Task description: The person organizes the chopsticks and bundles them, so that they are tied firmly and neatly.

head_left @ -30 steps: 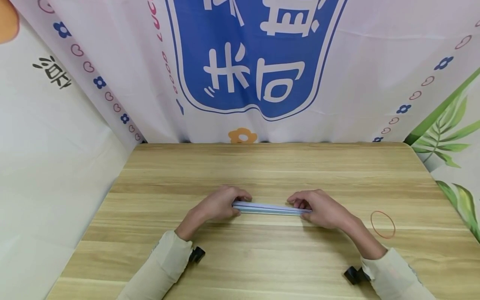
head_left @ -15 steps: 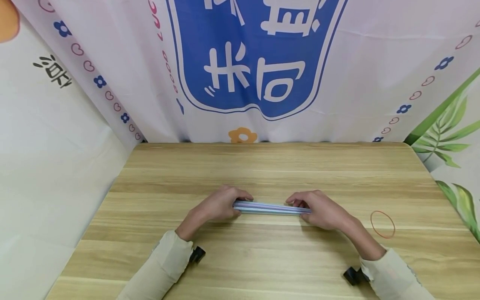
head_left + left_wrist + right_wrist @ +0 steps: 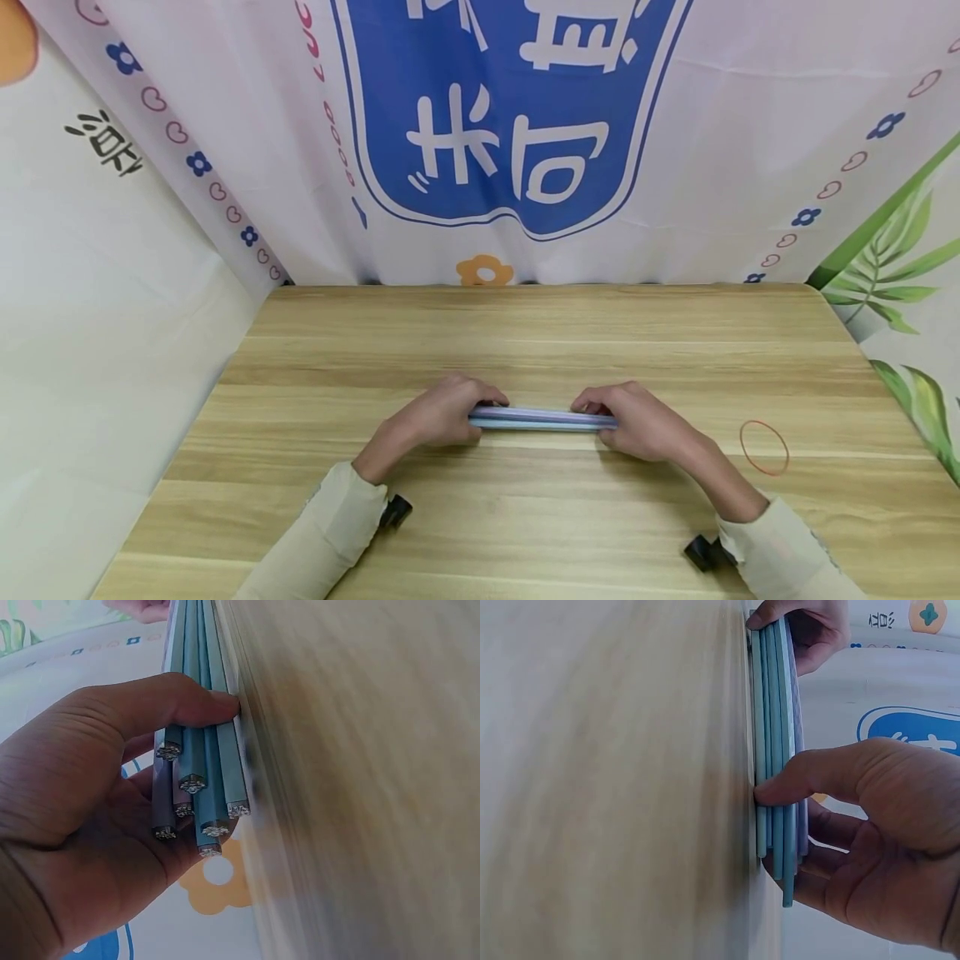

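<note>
A bundle of several chopsticks, pale blue, teal and lilac, lies crosswise between my two hands, low over the wooden table. My left hand grips the left end, thumb on the near side and fingers on the far side. In the left wrist view the chopsticks show square ends with silvery patterned caps, staggered rather than level. The right hand holds the other end the same way. From the right wrist, the slimmer ends of the chopsticks stick out unevenly past the thumb.
A thin red loop like a rubber band lies on the wooden table to the right of the right forearm. A printed cloth hangs along the table's back edge. White sheeting stands at the left side.
Both hands have drawn slightly closer together along the bundle. The chopsticks have shifted within the grip, so the visible order of blue and lilac strips differs. The red loop stays put.
</note>
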Available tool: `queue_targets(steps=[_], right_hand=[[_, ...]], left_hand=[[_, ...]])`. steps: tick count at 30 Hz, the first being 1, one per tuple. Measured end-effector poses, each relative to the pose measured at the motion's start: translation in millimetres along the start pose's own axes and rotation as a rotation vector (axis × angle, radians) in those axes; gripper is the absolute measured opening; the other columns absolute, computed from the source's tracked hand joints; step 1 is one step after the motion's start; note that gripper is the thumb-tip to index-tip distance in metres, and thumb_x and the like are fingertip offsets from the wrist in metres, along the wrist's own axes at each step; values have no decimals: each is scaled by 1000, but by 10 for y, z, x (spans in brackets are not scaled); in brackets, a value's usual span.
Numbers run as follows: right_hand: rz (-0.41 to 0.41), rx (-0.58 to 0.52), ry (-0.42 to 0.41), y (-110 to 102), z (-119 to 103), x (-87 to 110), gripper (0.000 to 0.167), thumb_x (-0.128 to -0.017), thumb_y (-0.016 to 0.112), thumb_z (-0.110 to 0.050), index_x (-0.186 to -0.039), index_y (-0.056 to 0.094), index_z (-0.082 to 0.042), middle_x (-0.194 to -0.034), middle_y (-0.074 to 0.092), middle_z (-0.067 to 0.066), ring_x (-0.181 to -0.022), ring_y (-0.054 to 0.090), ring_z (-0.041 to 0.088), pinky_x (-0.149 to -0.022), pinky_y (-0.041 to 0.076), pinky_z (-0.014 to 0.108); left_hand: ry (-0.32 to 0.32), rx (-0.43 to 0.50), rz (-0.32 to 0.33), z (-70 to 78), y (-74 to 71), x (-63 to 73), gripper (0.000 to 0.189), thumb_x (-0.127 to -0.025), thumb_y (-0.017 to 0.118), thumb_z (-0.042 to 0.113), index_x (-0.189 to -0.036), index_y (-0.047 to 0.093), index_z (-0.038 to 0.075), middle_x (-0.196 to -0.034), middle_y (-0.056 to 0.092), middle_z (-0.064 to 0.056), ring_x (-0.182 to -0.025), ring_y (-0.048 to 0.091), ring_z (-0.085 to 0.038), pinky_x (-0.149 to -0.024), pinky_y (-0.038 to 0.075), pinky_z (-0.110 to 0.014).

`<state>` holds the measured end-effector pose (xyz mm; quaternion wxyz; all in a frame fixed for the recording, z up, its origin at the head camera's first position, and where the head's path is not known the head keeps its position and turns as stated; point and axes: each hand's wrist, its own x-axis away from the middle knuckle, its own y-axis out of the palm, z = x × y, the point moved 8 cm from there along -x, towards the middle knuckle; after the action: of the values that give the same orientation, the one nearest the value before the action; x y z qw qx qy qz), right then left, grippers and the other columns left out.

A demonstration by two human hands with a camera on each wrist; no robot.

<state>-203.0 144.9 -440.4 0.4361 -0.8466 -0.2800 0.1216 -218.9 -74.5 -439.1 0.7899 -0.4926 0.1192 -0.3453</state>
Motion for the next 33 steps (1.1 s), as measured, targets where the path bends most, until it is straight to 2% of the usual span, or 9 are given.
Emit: queue_targets(steps=[9,15,19,28,33], right_hand=[[-21,-23,0,24,-17,-2,46,-82,75,10,-123,75,-9,-108,78,0,-103,72,16,-89,60,36],[0,33,-9,16,-30,3,41,-82,75,8,-117,77,-12,-100,75,-5,-92,66,9,-81,56,31],[2,40,10,20,-23,5,40,-83,75,7,-117,77,-14,-104,76,-5,-91,64,8,-80,54,30],[-28,19,27,20,-25,15,29,-86,77,-1,-110,76,-18,-98,74,-7,-83,59,8,-75,49,26],[-6,24,15,1,-47,28,24,-88,78,-5,-108,76,-19,-97,73,-8,-82,59,7,-75,50,26]], left_hand=[[-5,-12,11,7,11,-1,46,-83,83,-5,-126,79,10,-125,79,-3,-113,73,-17,-96,60,-38],[-8,-17,62,24,-32,5,46,-82,82,-4,-125,79,14,-126,78,-1,-110,71,-14,-95,58,-37],[-9,-16,100,32,-66,6,41,-83,86,0,-121,80,14,-122,79,0,-106,70,-13,-92,59,-36],[55,-35,162,82,-101,-7,32,-85,90,9,-115,81,14,-114,81,1,-97,72,-10,-85,59,-31],[18,-7,169,71,-117,16,33,-86,92,17,-116,79,17,-108,81,1,-92,71,-9,-81,59,-30]])
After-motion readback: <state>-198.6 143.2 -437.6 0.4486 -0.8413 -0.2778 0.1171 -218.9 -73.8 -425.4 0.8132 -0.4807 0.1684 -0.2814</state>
